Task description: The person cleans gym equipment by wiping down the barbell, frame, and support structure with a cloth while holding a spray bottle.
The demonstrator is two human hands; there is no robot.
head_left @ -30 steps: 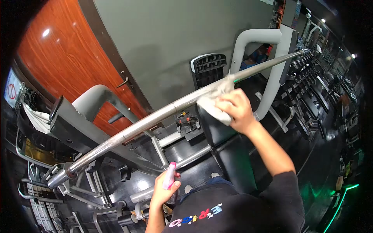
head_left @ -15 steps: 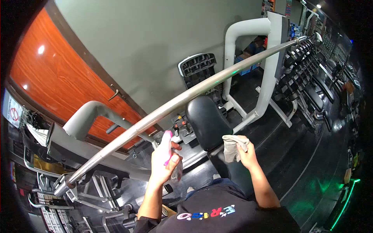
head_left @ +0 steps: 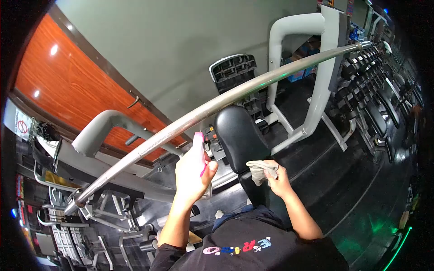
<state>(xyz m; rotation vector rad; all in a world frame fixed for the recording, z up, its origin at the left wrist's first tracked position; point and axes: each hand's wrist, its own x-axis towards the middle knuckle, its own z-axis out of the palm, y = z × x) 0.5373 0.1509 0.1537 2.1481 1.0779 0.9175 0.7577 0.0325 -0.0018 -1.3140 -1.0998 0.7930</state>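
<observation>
A long metal barbell (head_left: 212,107) runs diagonally across the view, in front of a bench with a black padded backrest (head_left: 239,135). My left hand (head_left: 192,176) is wrapped round a spray bottle with a pink and white top (head_left: 199,147), held below the bar; its body is mostly hidden behind my hand. My right hand (head_left: 278,180) grips a crumpled grey-white cloth (head_left: 259,170) just in front of the backrest's lower end. Neither hand touches the bar.
Grey rack frames stand on the left (head_left: 99,131) and right (head_left: 320,90). A dumbbell rack (head_left: 357,86) is at the right. Behind are a wooden door (head_left: 77,81) and a grey wall (head_left: 172,45). Other gym machines fill the lower left.
My right hand has come off the bar with the cloth and moved down towards my body. My left hand has risen with the spray bottle. The view has shifted, showing more of the backrest.
</observation>
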